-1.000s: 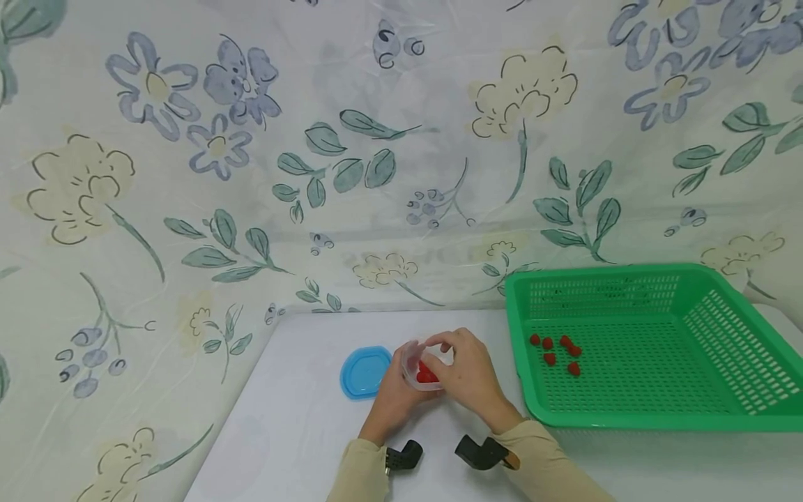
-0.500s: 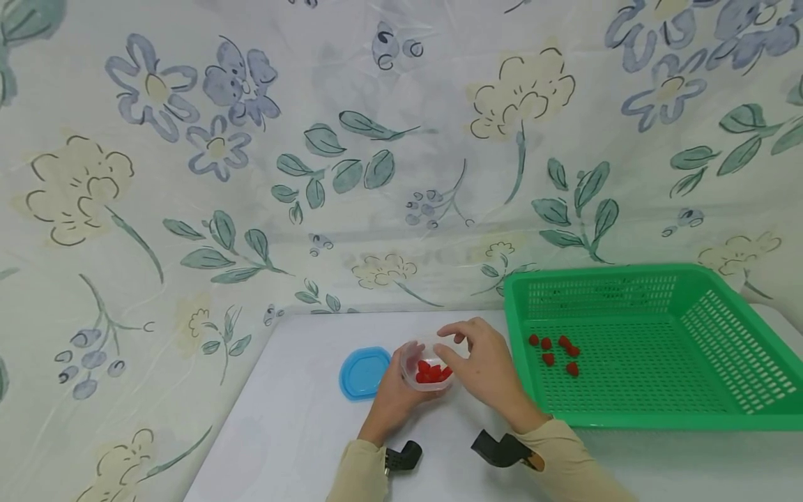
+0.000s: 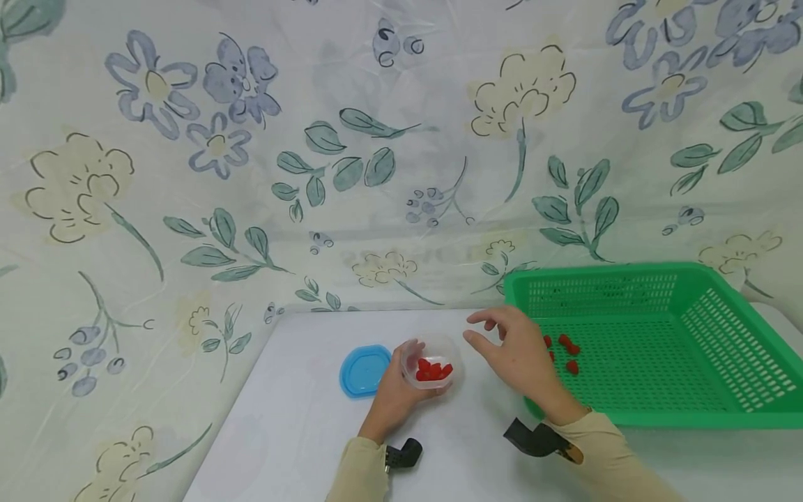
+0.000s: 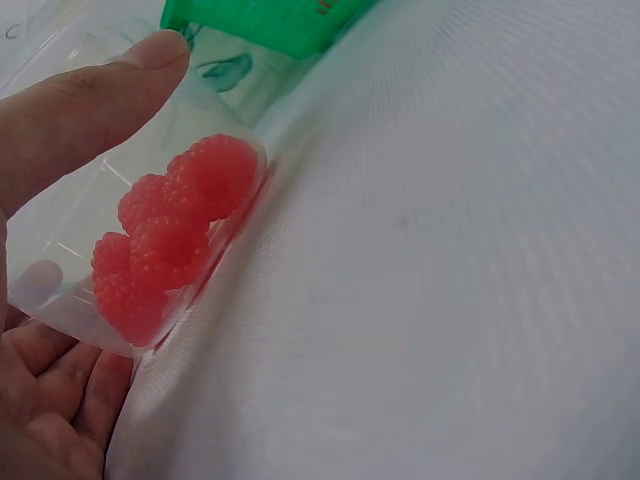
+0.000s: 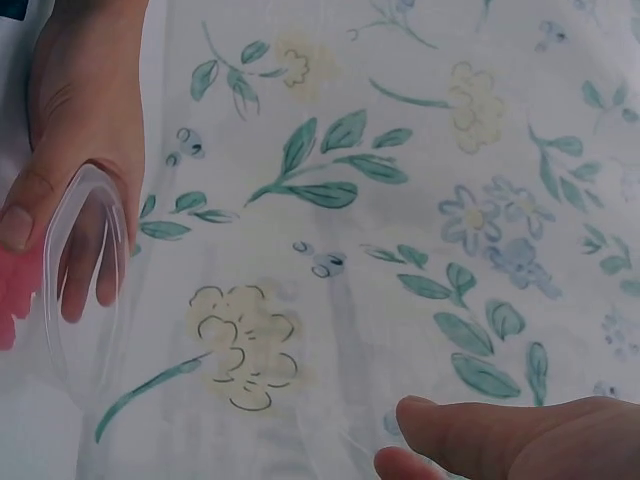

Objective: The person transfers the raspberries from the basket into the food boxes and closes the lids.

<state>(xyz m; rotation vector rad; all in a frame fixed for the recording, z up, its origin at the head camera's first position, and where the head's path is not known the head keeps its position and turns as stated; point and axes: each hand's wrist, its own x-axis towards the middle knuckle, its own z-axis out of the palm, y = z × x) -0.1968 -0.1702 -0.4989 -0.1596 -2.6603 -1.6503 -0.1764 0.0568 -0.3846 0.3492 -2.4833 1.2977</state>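
My left hand (image 3: 401,383) grips a small clear plastic container (image 3: 452,355), thumb on one side and fingers round the other. Inside it lie several red raspberries (image 4: 170,225), gathered at the bottom. In the left wrist view the container sits low against the white tabletop. My right hand (image 3: 517,352) is held in the air between the container and the green basket, overlapping the basket's left edge in the head view. Its thumb and fingers are apart with nothing between them. In the right wrist view only the tips of the right thumb and finger (image 5: 480,435) show.
A green slotted basket (image 3: 659,418) stands at the right, with several red berries (image 3: 572,367) in its left part, some hidden behind my right hand. A blue lid (image 3: 364,373) lies on the white table (image 3: 270,418) left of the container. Flower-printed cloth (image 3: 376,209) hangs behind.
My right hand has drawn out of the container and moved right toward the basket, its fingers spread apart. More raspberries show in the container. My left hand stays in place.
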